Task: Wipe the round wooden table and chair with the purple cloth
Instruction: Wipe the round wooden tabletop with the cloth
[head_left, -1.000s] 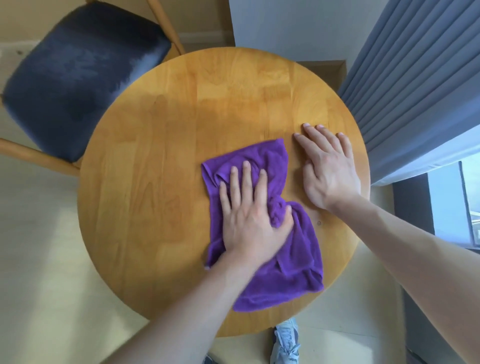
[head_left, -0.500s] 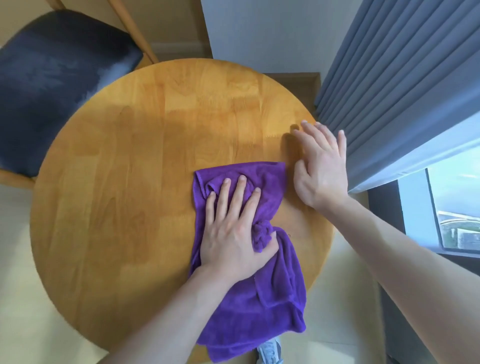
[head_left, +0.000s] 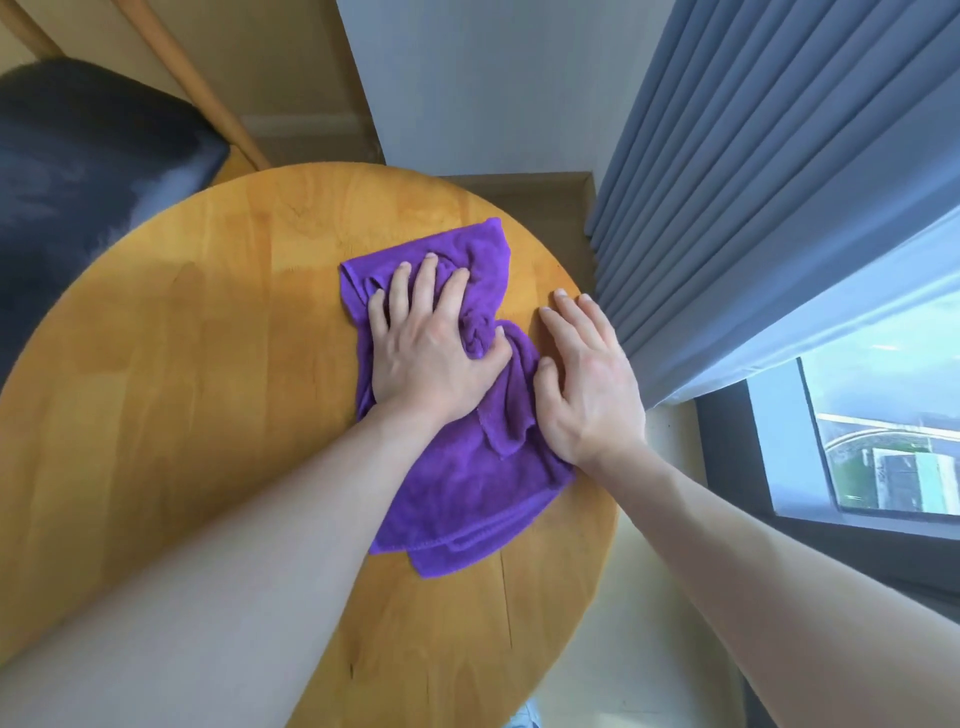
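Observation:
The round wooden table (head_left: 208, 415) fills the middle of the view. A crumpled purple cloth (head_left: 467, 488) lies on its right half. My left hand (head_left: 431, 348) presses down on the cloth's far part with fingers spread, a fold bunched up against the thumb. My right hand (head_left: 587, 384) lies flat on the table by the right rim, palm down, its heel touching the cloth's right edge. The chair (head_left: 78, 171), with a dark blue cushion and wooden frame, stands at the table's far left.
A grey-blue pleated curtain (head_left: 753, 156) hangs right beside the table's right rim. Below the curtain at the right is a window (head_left: 883, 441). A white wall (head_left: 467, 78) stands behind the table. A shoe tip (head_left: 524, 717) shows under the near rim.
My left hand has pushed the cloth away from the near rim toward the far side of the table. My right hand stays flat by the right rim, now touching the cloth.

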